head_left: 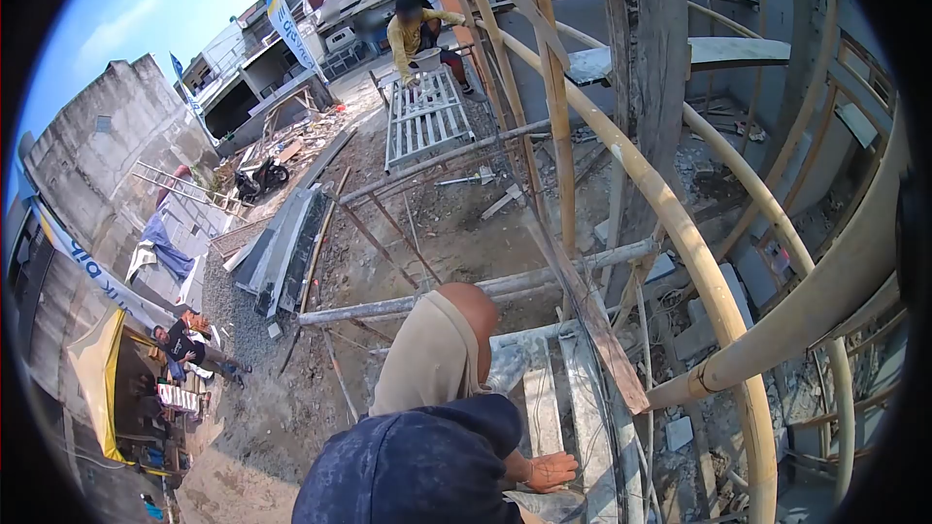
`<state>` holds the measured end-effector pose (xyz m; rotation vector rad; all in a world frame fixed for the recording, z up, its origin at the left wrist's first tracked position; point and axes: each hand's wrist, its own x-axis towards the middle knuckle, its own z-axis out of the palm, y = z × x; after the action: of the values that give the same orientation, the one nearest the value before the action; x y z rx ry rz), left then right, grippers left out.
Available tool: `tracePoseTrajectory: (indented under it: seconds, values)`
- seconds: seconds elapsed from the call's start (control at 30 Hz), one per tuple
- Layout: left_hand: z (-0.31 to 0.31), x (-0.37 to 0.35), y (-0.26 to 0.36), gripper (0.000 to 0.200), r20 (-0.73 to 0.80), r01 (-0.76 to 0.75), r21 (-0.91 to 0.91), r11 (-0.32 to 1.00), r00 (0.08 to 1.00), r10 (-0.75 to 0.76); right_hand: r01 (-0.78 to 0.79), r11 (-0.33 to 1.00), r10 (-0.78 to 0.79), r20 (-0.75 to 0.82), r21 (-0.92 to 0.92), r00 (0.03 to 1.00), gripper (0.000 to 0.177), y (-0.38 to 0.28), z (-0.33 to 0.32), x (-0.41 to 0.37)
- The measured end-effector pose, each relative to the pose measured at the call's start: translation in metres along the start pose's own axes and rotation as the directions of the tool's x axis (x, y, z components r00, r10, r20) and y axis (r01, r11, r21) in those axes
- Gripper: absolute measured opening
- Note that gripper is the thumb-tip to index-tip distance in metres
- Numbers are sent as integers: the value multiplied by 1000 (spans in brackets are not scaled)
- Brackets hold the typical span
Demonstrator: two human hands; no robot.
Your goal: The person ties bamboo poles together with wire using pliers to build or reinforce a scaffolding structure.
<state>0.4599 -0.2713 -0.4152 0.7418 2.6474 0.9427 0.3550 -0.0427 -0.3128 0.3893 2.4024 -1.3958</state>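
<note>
Working up on boards, bent knee (471, 315) showing in front. L hand (553, 473) (L prob., going by shoulder) is resting back-up, fingers loosely spread, gripping nothing visible, nr the low end of the pale board (541, 403), close beside the longer plank (587, 408). R hand isn't showing; can't tell its state, or if hands are together. Tips for leaning well: be putting wt. over the board's middle, not its edge; be minding fingers nr the gap and wires (615, 406); be testing for wobble before loading fully.
</note>
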Motion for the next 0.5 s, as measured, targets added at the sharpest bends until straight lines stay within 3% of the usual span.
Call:
tracePoseTrajectory:
  seconds: [0.03, 0.07, 0.1, 0.17, 0.2, 0.27, 0.3, 0.33, 0.4, 0.43, 0.47, 0.5]
  values:
    - [-12, 2, 11, 34, -129, -40, 63, 997, 990, 48, 4, 1000, -4, -10, 5, 1000, 52, 1, -2, 0]
    - [-27, 7, 18, 45, -27, 15, -17, 1000, 1000, -15, 10, 1000, -10, -16, 8, 1000, 52, 1, -5, 0]
    - [-46, 12, 25, 45, -27, 12, -20, 1000, 1000, -12, 13, 1000, -12, -22, 9, 1000, 52, 0, -7, -2]
    - [-65, 22, 33, 41, -93, -61, -171, 983, 995, 46, 20, 1000, -19, -38, 13, 999, 51, 1, -12, -4]
    - [-66, 35, 36, 34, -202, -81, -252, 964, 979, 30, 26, 1000, -25, -49, 16, 998, 51, 0, -17, -5]
    - [-82, 73, 52, 30, -263, -18, -623, 782, 946, -188, 25, 999, -23, -70, 23, 997, 50, 2, -25, -9]
    - [-102, 96, 69, 35, -267, -28, -645, 763, 944, -191, 28, 999, -25, -79, 29, 997, 49, 1, -28, -11]
    - [-97, 123, 71, 40, -123, -24, -563, 826, 991, -55, 28, 999, -25, -92, 30, 995, 49, 2, -31, -12]
    - [-95, 151, 84, 36, 58, -270, -442, 855, 943, 327, 35, 999, -32, -106, 36, 994, 48, 1, -38, -17]
    - [-100, 160, 94, 36, 59, -275, -440, 855, 941, 333, 37, 998, -32, -116, 42, 993, 48, 1, -41, -18]
    - [-105, 167, 105, 35, 442, 49, -574, 817, 859, 259, 38, 998, -32, -129, 47, 991, 48, 1, -43, -20]
    - [-105, 174, 111, 33, 756, 393, -547, 739, 611, 235, 39, 998, -31, -144, 51, 989, 47, 1, -46, -23]
